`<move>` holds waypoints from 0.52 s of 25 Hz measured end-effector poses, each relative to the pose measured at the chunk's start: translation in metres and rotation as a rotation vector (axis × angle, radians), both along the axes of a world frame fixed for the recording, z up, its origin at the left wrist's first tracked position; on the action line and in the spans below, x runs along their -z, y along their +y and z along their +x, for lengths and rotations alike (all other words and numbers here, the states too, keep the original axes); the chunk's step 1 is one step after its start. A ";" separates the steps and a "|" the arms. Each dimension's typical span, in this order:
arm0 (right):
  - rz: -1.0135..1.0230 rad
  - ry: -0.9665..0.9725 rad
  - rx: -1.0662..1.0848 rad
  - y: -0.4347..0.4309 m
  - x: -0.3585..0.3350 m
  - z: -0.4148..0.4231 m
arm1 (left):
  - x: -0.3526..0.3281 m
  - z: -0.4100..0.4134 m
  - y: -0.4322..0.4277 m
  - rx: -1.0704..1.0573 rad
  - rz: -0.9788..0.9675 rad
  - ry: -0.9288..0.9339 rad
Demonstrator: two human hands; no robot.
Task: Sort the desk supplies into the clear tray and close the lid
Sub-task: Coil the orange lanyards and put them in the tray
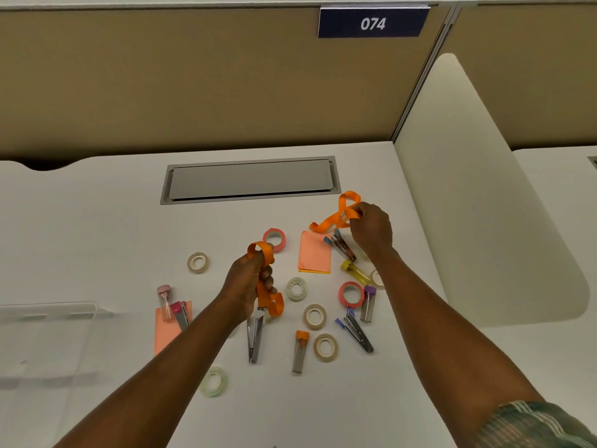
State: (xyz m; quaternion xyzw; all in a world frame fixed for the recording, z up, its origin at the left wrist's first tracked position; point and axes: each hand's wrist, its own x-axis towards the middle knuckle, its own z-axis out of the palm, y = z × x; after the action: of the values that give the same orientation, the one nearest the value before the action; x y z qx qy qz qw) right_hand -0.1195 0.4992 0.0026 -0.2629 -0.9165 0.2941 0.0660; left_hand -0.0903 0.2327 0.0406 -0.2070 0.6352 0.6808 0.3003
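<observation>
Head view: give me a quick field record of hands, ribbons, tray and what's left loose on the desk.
left hand: grip closed on an orange ribbon, lifted above the desk
right hand: grip closed on a second orange ribbon
clear tray: at the left edge, nothing visibly inside
desk: white; tape rolls, staplers and sticky notes lie loose
pink tape roll: between the hands
lid: cannot tell

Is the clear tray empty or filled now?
Apparently empty: the clear tray shows only desk through it; tape rolls lie outside.
</observation>
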 end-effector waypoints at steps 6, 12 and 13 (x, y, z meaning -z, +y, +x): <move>-0.453 0.302 -0.122 -0.022 -0.088 0.018 | -0.026 0.008 -0.003 -0.097 0.125 0.008; -0.761 0.372 -0.359 -0.066 -0.191 0.040 | -0.093 0.008 -0.018 -0.081 0.216 0.224; -0.765 0.356 -0.390 -0.074 -0.205 0.044 | -0.107 0.008 -0.022 -0.062 0.214 0.287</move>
State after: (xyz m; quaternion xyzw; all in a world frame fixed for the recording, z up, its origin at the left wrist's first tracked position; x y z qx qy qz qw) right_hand -0.0752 0.4249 0.2071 -0.0363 -0.7491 0.6584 0.0638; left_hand -0.0825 0.2107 0.1479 -0.0940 0.5890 0.7758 0.2059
